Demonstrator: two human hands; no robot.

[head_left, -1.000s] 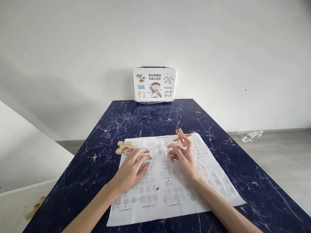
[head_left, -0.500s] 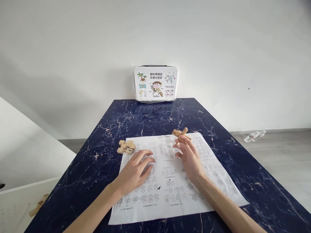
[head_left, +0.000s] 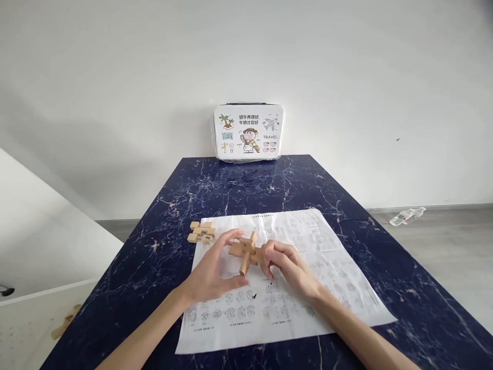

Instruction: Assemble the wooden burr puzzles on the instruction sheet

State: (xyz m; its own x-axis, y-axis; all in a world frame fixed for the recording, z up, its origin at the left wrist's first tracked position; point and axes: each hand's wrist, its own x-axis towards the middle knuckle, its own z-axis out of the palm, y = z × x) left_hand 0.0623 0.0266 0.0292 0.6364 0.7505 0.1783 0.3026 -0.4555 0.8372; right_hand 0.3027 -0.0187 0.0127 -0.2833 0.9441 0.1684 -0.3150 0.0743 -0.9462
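Burr puzzle point(head_left: 249, 252) looks light, stiff; I'd hold bar ends point(head_left: 234, 250). My right hand point(head_left: 291, 267) pinches its three-o'clock side; left hand point(head_left: 206, 270) spreads wide at nine.

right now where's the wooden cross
In the head view, the wooden cross is over the paper, in the right hand, with the left hand at its left.

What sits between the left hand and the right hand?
In the head view, a cross-shaped wooden puzzle is between the left hand and right hand, over the printed sheet.
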